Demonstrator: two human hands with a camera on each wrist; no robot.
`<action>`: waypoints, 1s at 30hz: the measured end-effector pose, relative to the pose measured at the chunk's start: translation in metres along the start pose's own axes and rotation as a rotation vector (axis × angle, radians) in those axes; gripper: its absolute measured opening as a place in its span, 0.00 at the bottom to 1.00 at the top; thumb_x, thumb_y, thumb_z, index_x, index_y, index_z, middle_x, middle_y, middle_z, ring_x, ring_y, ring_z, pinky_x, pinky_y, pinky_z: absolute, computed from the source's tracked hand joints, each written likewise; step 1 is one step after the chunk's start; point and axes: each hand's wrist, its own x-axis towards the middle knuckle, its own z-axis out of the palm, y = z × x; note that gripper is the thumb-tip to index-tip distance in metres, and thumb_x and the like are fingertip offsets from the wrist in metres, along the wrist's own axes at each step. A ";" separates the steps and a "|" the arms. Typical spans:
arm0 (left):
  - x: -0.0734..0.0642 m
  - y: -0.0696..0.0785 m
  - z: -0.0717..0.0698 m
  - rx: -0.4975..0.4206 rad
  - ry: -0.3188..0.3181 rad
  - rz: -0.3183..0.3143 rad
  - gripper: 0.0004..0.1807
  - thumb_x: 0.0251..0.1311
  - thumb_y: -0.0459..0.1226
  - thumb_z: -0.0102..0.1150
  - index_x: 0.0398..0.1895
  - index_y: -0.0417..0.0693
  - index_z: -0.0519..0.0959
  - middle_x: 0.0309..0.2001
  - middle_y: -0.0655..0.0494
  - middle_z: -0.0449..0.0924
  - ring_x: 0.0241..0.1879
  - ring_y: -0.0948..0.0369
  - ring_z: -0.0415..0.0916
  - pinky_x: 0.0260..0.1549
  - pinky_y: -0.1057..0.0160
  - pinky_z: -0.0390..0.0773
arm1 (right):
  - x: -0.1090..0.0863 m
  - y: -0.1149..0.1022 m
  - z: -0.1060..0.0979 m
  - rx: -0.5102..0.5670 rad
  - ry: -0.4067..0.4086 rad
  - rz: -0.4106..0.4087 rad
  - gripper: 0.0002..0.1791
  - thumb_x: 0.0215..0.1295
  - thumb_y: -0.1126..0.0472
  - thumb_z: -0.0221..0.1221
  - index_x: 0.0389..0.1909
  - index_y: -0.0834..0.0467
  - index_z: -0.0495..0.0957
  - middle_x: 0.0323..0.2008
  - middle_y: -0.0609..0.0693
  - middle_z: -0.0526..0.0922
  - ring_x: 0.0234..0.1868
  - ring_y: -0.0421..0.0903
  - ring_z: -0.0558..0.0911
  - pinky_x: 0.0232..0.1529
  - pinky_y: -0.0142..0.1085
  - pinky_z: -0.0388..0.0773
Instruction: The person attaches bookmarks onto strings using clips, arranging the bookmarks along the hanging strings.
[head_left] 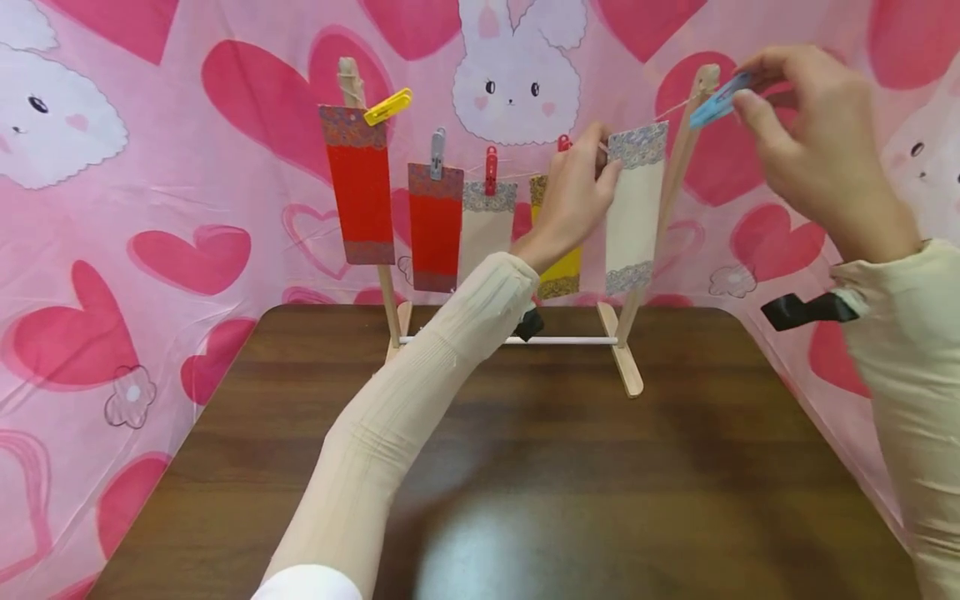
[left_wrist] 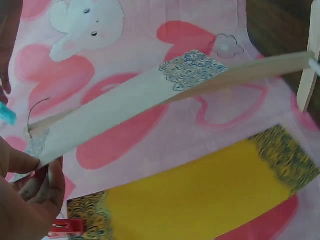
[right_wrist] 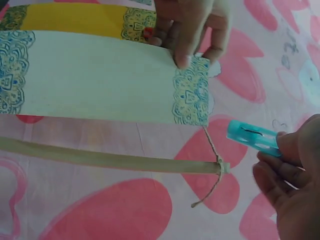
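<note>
My left hand point(head_left: 573, 196) pinches the upper left edge of a white card point(head_left: 634, 208) with blue-patterned lace ends, holding it upright at the string near the right post. In the right wrist view the thumb lies on the front of this white card point(right_wrist: 105, 77). My right hand point(head_left: 817, 142) pinches a light blue clothespin point(head_left: 720, 102) by its rear end, right of the card and apart from it. A yellow card point(left_wrist: 200, 185) with a red clothespin point(left_wrist: 67, 227) at its top hangs just left of my left hand, partly hidden by it in the head view.
Two red cards hang at left, one with a yellow clothespin point(head_left: 388, 107), one with a grey clothespin point(head_left: 437, 154). Another white card point(head_left: 489, 208) hangs from a red clothespin point(head_left: 491, 171). The wooden stand's right post point(head_left: 678, 162) and foot point(head_left: 626, 358) rest on a brown table point(head_left: 600, 483).
</note>
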 end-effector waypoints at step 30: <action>0.020 0.008 0.005 0.108 -0.007 -0.043 0.06 0.71 0.30 0.51 0.48 0.43 0.71 0.40 0.53 0.81 0.32 0.62 0.74 0.29 0.71 0.73 | 0.056 0.016 0.019 -0.109 -0.185 0.015 0.13 0.69 0.63 0.59 0.49 0.65 0.84 0.26 0.16 0.67 0.36 0.27 0.60 0.38 0.28 0.56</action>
